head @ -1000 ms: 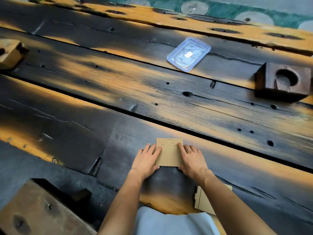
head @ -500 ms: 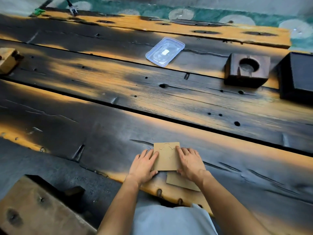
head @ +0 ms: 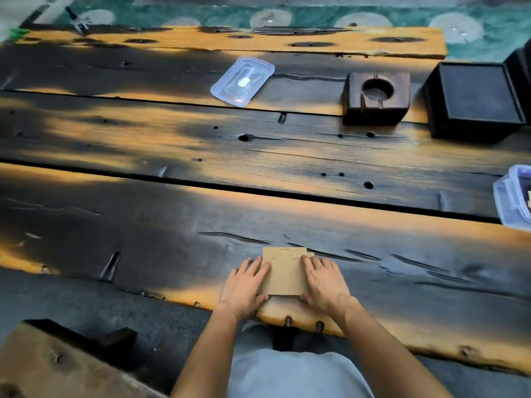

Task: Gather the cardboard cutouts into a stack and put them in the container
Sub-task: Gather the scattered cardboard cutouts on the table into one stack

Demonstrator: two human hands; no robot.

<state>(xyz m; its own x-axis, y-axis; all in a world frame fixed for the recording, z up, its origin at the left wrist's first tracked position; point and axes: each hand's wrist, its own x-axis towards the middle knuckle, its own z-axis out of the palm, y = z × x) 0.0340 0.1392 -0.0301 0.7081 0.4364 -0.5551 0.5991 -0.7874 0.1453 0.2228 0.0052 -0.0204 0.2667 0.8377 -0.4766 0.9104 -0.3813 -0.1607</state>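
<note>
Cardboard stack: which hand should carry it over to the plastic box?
Right hand, probably. The container sits far to the right of the cardboard stack; the left hand would have to cross over.

At least two cardboard cutouts (head: 284, 274) are lying stacked nearer than one wooden block (head: 373, 112); one lid (head: 242, 81) is lying left of it, one dark box (head: 475, 99) and one container (head: 511, 196) right of it.

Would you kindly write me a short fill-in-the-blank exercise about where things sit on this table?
The cardboard cutouts lie ____ the left hand and the right hand.
The clear lid lies to the ____ of the wooden block.
The clear container sits at the picture's ____ edge.
Missing words: between; left; right.
</note>
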